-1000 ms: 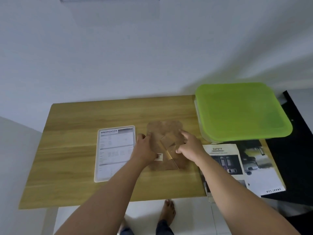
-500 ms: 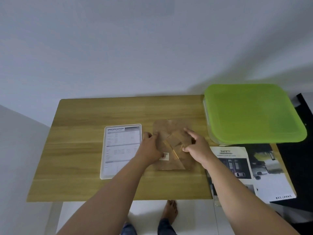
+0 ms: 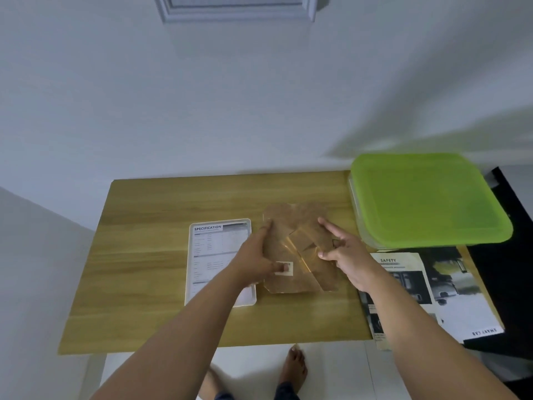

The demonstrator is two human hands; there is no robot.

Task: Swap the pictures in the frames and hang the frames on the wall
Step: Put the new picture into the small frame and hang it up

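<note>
Brown hardboard frame back (image 3: 297, 217) face down mid-picture, pressed by left hand (image 3: 253, 264) with fingers (image 3: 266, 228) straight and spread, gripping nothing; right hand (image 3: 349, 255) on its stand flap (image 3: 302, 241), forefinger out, any pinch impossible to confirm. Likely to skid across the smooth table (image 3: 144, 255) or crease the flap if levered hard.
</note>
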